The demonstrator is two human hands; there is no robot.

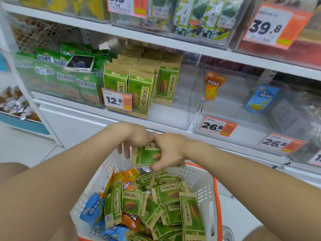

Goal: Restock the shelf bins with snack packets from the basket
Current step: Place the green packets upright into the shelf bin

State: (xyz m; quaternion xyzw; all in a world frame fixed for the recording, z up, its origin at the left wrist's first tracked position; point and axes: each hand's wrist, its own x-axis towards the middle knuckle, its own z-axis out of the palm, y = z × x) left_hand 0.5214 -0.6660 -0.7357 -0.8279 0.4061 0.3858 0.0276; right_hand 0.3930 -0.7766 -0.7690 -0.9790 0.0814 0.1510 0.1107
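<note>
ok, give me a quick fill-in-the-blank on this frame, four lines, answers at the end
1. The right hand grips a ____ packet over the basket.
2. The price tag on the bin of upright packets reads ____.
3. The single packet in the clear bin with the left 26.8 tag is ____.
4. The blue packet leans to the ____ of that one.
Missing: green; 12.8; orange; right.

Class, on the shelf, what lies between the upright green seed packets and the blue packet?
Head view: one orange packet in an otherwise bare clear bin.
</note>
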